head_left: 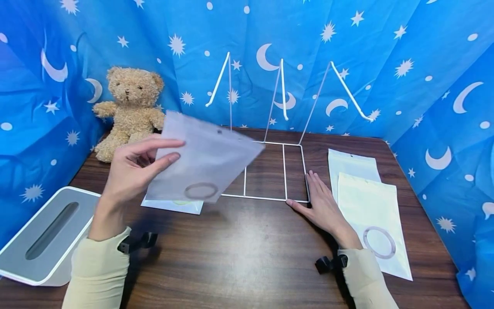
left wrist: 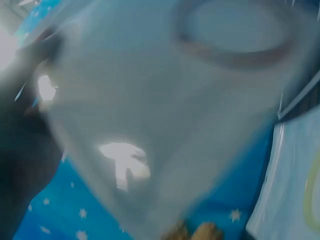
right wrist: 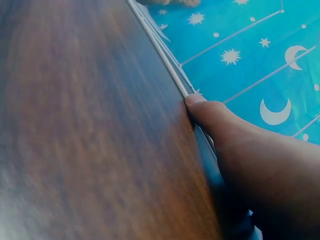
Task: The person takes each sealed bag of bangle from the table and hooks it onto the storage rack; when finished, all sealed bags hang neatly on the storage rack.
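My left hand (head_left: pixel 133 167) pinches one side of a translucent white zip pouch (head_left: pixel 208 154) between thumb and fingers, holding it up above the table. A ring-shaped thing (head_left: pixel 200 190) shows through the pouch near its lower edge; in the left wrist view the pouch (left wrist: pixel 150 110) is blurred and fills most of the picture. My right hand (head_left: pixel 326 210) rests on the front right corner of a white wire rack (head_left: pixel 266 198), fingers extended along its side. In the right wrist view the thumb (right wrist: pixel 215 112) touches the front wire. The held pouch hides the rack's left part.
Another pouch (head_left: pixel 193 207) lies under the held one. At the right lie two overlapping pouches, the front pouch (head_left: pixel 368 206) containing a pale ring (head_left: pixel 379 242). A teddy bear (head_left: pixel 133 105) sits back left, a grey-topped white box (head_left: pixel 54 227) front left. Three wire hooks rise from the rack.
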Demonstrator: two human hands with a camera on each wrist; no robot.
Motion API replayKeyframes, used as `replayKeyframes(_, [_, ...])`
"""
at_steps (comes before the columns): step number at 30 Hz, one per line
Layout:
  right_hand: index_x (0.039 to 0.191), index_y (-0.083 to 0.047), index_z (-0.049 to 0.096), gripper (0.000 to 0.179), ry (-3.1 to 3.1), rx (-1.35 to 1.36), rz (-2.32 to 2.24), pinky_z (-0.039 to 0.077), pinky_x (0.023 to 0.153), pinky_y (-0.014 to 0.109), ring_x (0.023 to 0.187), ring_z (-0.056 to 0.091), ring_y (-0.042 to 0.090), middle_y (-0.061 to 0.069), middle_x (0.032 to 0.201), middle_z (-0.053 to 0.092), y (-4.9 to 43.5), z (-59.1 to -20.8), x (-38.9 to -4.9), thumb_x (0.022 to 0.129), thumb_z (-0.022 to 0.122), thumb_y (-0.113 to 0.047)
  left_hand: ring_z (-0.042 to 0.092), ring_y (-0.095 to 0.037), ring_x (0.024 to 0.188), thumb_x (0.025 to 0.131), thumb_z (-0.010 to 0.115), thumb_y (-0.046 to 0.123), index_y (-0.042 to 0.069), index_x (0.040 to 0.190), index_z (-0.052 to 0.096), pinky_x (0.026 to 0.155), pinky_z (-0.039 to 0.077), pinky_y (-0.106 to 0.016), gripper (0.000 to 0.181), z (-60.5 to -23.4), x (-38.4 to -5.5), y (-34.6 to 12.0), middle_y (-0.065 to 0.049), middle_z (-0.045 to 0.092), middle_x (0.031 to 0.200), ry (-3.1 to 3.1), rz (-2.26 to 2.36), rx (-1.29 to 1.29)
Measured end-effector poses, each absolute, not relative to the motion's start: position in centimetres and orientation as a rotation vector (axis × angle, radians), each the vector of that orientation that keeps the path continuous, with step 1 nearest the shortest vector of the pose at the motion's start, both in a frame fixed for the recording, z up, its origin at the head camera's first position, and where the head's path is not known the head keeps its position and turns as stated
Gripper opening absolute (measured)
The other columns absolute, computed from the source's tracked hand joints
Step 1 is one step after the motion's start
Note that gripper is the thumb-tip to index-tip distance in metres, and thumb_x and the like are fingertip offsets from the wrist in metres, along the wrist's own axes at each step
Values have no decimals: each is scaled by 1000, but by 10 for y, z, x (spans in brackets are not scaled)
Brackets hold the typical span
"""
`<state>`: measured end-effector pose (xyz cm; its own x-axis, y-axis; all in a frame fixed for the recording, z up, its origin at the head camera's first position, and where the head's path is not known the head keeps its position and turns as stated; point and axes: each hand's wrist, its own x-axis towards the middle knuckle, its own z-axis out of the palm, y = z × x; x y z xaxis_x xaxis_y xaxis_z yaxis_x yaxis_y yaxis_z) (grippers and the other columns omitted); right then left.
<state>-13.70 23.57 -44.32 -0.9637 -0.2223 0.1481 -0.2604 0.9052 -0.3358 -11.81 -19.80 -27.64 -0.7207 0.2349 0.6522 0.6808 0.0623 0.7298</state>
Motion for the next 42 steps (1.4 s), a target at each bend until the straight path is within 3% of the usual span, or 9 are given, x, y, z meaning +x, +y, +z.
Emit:
replayKeyframes(4, [153,5,19,108,-2971,369,538,18,114,55,146,14,37,23,159,18,237,-443,-138,85,58,-70,54,-14,52,82,66,-18,-17,109,66,47,47,-21,27,-276,-120,-184,-27,67,106,-1689,-1910,-757])
replayKeyframes(9, [153,4,18,109,-2983,360,521,18,114,55,146,14,36,23,159,17,238,-442,-138,85,56,-71,54,-14,43,82,66,-16,-18,111,64,43,44,-19,29,-282,-129,-179,-27,67,107,-1598,-1927,-693])
replayKeyframes(15, [153,5,20,109,-2970,357,506,18,114,55,146,15,36,23,159,18,242,-442,-138,84,57,-71,61,-16,50,82,66,-17,-19,112,63,48,49,-22,31,-288,-138,-178,-28,66,110,-1560,-1962,-686])
replayKeyframes(26, [153,5,20,110,-2972,339,499,18,114,56,146,15,37,23,158,18,247,-441,-139,84,57,-72,42,-10,39,85,67,-12,-14,113,66,40,37,-19,28,-286,-150,-167,-26,67,110,-1628,-1886,-698])
replayKeyframes(29, [153,4,19,110,-2978,334,504,17,114,56,146,14,36,23,159,18,246,-441,-138,83,56,-73,38,-8,38,85,69,-9,-11,114,68,37,32,-19,28,-294,-170,-163,-23,68,109,-1638,-1876,-669])
replayKeyframes(33, [154,4,19,110,-2982,337,521,17,114,56,146,14,36,22,159,17,244,-442,-137,84,56,-72,26,-6,35,85,73,-3,-4,115,71,33,21,-21,29,-305,-207,-154,-14,71,92,-1624,-1893,-603])
replayKeyframes(36, [154,4,18,109,-2977,348,533,17,114,55,146,14,36,22,159,17,242,-444,-137,84,56,-72,26,-5,36,86,73,-2,-1,114,72,34,20,-20,28,-302,-225,-143,-12,72,93,-1586,-1928,-550])
replayKeyframes(38, [154,4,19,110,-2971,352,532,17,114,55,146,14,36,22,159,18,241,-444,-136,84,56,-72,27,-5,35,86,72,-2,0,114,72,34,22,-19,28,-296,-233,-135,-13,71,109,-1568,-1939,-516])
replayKeyframes(42, [154,3,20,110,-2960,350,532,18,114,55,146,15,36,21,159,18,238,-445,-137,83,56,-73,28,-6,35,87,71,-2,2,114,73,36,24,-18,28,-288,-250,-124,-13,69,115,-1545,-1958,-478])
